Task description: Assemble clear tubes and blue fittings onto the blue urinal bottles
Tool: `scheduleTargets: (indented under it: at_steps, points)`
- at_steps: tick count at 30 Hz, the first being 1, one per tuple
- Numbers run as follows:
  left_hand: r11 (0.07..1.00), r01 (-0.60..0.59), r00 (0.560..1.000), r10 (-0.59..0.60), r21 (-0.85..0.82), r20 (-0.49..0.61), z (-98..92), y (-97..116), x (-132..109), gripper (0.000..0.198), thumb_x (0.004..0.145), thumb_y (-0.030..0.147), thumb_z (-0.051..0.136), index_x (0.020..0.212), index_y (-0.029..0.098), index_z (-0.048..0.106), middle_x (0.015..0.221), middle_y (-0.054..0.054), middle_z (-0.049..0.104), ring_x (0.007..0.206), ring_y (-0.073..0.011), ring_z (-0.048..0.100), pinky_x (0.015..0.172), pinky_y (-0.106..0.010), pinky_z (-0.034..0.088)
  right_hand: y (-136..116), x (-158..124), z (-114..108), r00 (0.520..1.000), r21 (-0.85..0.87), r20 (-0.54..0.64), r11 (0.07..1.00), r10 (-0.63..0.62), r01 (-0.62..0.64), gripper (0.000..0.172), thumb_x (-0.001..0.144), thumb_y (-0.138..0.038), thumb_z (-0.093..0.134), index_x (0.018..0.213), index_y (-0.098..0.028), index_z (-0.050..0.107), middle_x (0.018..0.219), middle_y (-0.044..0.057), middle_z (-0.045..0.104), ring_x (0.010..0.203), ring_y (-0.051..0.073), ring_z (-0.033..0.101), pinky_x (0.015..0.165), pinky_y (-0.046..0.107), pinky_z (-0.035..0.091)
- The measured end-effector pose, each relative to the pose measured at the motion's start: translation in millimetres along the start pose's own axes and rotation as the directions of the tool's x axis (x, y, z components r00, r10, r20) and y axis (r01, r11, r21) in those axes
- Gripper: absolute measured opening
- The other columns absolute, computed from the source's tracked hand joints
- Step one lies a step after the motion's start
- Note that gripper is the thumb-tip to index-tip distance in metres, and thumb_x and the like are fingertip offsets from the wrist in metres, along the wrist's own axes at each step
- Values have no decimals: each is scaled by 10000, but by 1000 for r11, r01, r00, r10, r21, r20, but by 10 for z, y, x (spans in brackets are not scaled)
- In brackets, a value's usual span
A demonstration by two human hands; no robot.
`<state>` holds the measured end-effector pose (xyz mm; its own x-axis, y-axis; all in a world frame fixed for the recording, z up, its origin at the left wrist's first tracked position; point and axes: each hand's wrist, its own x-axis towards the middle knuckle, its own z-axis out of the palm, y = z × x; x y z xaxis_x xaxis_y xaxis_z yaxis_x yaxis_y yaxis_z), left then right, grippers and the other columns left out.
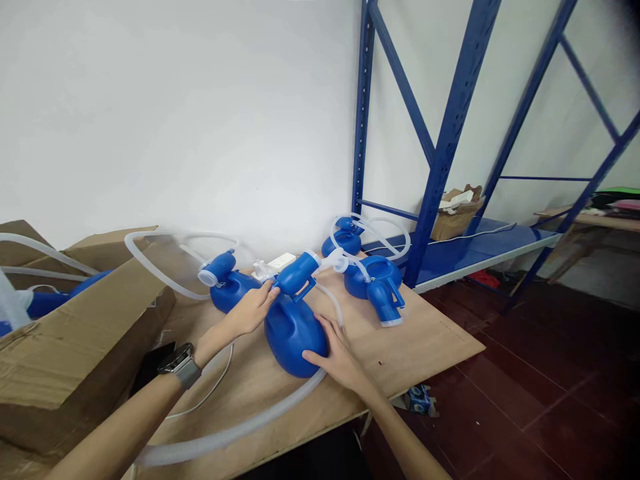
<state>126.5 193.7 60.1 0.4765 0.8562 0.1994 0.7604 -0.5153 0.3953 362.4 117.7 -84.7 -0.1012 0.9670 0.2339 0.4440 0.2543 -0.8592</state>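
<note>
A blue plastic bottle [293, 330] with an angled neck lies on the plywood table [425, 340] in front of me. My left hand [253, 310], a watch on its wrist, pinches the base of the bottle's neck [299, 272]. My right hand [337, 353] lies flat against the bottle's lower right side, fingers spread. A clear hose [240, 430] runs from under the bottle toward me. Another blue bottle [227, 283] lies just behind my left hand.
Two more blue bottles [375, 277] with coiled hoses sit at the table's far right. An open cardboard box [75, 340] with hoses and blue parts stands at left. A white power strip [275, 263] lies by the wall. Blue shelving [450, 133] rises at right over dark floor.
</note>
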Motion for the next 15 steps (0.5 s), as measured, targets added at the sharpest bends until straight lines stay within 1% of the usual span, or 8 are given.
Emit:
scheduleTargets:
  at_steps: [2,4,6,8,11,15]
  points:
    - [1000,16,1000,-15,-14,9,19,-15,12,491,1063,549,168,1072,214,528,790,-51,687,790,-284,711,733,-361,476,23,4,34,1000,-14,-18,1000,-19,19,873,807,-536,800,1562,-307,426,1653,101,389,1545,364,324,1273,587,230]
    - [1000,22,1000,-22,-15,20,54,-33,24,487,1061,551,167,1034,224,526,812,-51,697,798,-279,711,742,-357,475,31,4,60,999,-11,-28,999,-39,39,867,816,-527,792,1567,-302,421,1659,102,396,1552,367,320,1276,606,202]
    - [1000,24,999,-24,-2,33,82,-60,30,485,1060,552,157,964,240,516,797,-43,691,773,-272,705,743,-354,475,17,-1,67,998,-6,-33,998,-57,56,857,832,-516,779,1575,-302,410,1636,102,444,1532,366,366,1277,623,182]
    - [999,26,999,-27,27,43,83,-101,19,489,1062,553,141,916,251,496,762,-33,674,747,-268,699,741,-352,475,-16,-7,57,998,-25,-24,998,-52,51,853,842,-508,771,1580,-299,400,1604,99,495,1509,366,409,1280,652,114]
    - [994,34,998,-39,104,47,27,-182,-38,487,1062,559,154,935,247,506,766,-45,667,767,-286,700,744,-363,473,-82,-18,35,1000,-85,-3,996,-24,23,846,853,-504,757,1583,-287,389,1595,96,513,1515,362,404,1278,672,5]
    - [974,29,997,-45,226,63,-81,-285,-172,479,1050,542,225,1027,214,573,907,-109,699,779,-303,685,745,-382,478,-145,-28,32,1000,-139,9,990,-26,27,831,886,-508,712,1600,-276,356,1609,95,497,1521,338,402,1286,647,-16]
